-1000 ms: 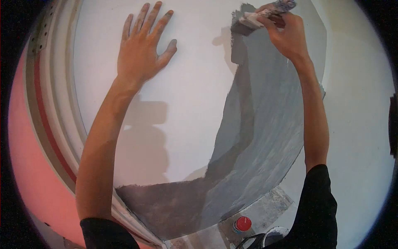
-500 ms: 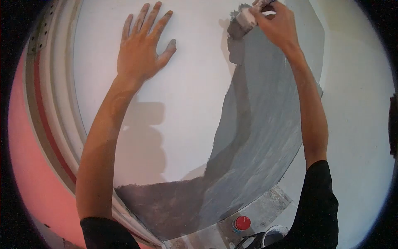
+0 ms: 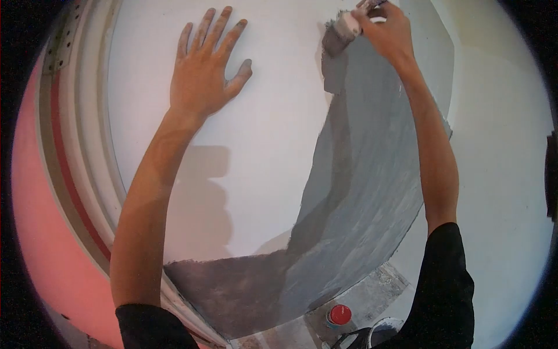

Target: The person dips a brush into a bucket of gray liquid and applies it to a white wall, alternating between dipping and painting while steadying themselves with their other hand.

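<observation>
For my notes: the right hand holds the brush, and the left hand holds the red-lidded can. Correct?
No: the head view shows the left hand flat on the white wall, holding nothing. The right hand does hold the brush.

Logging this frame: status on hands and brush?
Right hand shut on brush, bristles on wall at grey paint edge. Left hand open, flat on wall. Red-lidded can far below.

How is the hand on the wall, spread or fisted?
Spread: the left hand lies flat on the white wall, fingers fanned apart.
</observation>
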{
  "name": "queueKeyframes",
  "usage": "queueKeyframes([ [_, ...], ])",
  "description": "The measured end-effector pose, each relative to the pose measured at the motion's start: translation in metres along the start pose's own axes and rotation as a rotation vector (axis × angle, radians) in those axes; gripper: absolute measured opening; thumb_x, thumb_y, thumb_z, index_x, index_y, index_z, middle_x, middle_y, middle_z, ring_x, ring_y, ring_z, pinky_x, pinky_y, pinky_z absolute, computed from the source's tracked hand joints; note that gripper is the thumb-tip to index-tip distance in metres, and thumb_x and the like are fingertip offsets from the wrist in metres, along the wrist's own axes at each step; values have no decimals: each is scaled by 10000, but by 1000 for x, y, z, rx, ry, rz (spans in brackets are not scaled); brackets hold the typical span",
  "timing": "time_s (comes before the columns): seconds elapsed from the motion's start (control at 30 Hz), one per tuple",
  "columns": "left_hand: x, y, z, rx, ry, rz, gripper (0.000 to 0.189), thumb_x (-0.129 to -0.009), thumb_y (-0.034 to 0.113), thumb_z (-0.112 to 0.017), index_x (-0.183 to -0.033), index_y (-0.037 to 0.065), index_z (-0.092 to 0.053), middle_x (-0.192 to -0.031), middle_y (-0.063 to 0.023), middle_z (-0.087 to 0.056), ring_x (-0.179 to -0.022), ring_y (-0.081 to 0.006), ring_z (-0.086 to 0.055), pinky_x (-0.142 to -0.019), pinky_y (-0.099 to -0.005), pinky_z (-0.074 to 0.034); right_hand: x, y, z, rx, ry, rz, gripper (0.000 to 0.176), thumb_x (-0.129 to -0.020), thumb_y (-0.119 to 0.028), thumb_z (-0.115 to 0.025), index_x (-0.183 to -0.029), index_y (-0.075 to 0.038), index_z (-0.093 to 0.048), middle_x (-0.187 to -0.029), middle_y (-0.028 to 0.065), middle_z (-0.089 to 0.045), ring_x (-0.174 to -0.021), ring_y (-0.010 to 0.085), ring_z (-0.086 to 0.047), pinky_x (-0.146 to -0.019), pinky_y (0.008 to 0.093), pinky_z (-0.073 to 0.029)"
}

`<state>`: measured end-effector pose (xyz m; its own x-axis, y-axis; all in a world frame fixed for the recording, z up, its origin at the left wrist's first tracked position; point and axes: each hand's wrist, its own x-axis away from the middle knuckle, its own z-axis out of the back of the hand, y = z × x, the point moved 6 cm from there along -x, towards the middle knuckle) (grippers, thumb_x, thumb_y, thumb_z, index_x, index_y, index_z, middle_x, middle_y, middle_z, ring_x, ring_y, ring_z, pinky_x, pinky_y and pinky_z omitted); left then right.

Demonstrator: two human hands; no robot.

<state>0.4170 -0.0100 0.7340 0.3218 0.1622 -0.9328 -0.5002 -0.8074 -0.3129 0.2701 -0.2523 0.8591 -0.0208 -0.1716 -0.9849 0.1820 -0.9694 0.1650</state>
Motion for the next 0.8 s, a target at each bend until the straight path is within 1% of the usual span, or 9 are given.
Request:
queueKeyframes([
  [0.07, 0, 0, 0, 4, -23, 13, 646, -922, 419, -581, -1517, 285, -367, -1621, -27, -274, -1502, -244, -226, -1237, -513, -135, -9, -12, 9, -50, 117, 17, 243, -892, -148, -713, -975, 75, -666, -929, 184, -692, -848, 235, -687, -740, 354, -574],
  [0.1, 0, 1, 1, 6, -27, 13, 646, -922, 416, -581, -1517, 283, -368, -1622, -24, -273, -1503, -242, -224, -1239, -508, -134, 3, -34, 22, -112, 165, -74, 184, -899, -104, -699, -982, 54, -659, -958, 166, -685, -860, 226, -682, -750, 346, -569],
  [0.2, -1, 1, 3, -18, -45, 25, 638, -919, 426, -572, -1508, 267, -387, -1616, -21, -281, -1499, -231, -227, -1241, -483, -150, -3, 18, 32, -304, -79, 92, 299, -893, -229, -735, -1057, 19, -701, -948, 95, -721, -869, 181, -700, -782, 301, -568],
  [0.23, 0, 1, 3, -32, -51, 34, 635, -917, 432, -568, -1504, 261, -396, -1613, -21, -286, -1497, -226, -230, -1241, -473, -157, 8, 12, 36, -204, -102, 121, 248, -928, -170, -701, -1073, 28, -665, -981, 96, -709, -929, 184, -687, -845, 322, -565],
  [0.37, -1, 3, 4, -30, -67, 51, 628, -915, 428, -561, -1499, 257, -407, -1617, -22, -281, -1499, -224, -223, -1240, -472, -153, 27, 51, 13, -475, -415, 173, 253, -945, -184, -678, -1130, -12, -664, -1074, 117, -704, -1032, 232, -685, -929, 381, -558],
  [0.47, -2, 4, 5, -22, -70, 50, 632, -911, 430, -566, -1498, 258, -408, -1618, -27, -279, -1502, -228, -218, -1240, -474, -146, 16, 64, 3, -422, -348, 89, 108, -955, -55, -625, -1045, 4, -619, -1038, 74, -679, -1036, 177, -650, -913, 353, -549],
  [0.67, -2, 2, 5, -15, -84, 40, 650, -912, 426, -575, -1510, 256, -384, -1621, -38, -273, -1505, -247, -210, -1238, -492, -133, -41, 62, -8, -367, -160, 137, 162, -924, -83, -680, -1066, -12, -645, -1038, 88, -700, -988, 154, -655, -883, 322, -539],
  [0.77, -3, 1, 3, 1, -71, 21, 648, -925, 412, -568, -1520, 261, -359, -1627, -36, -260, -1507, -259, -209, -1236, -515, -129, -54, 42, -5, -477, 51, 78, 116, -908, -44, -676, -987, 33, -641, -965, 126, -678, -878, 209, -677, -780, 346, -571],
  [0.8, -3, 0, 4, 11, -62, 13, 645, -927, 415, -566, -1519, 264, -360, -1627, -35, -260, -1506, -259, -213, -1235, -518, -131, -50, 38, 3, -468, 86, 153, 108, -911, -31, -669, -993, 30, -635, -964, 117, -677, -887, 204, -676, -793, 342, -572],
])
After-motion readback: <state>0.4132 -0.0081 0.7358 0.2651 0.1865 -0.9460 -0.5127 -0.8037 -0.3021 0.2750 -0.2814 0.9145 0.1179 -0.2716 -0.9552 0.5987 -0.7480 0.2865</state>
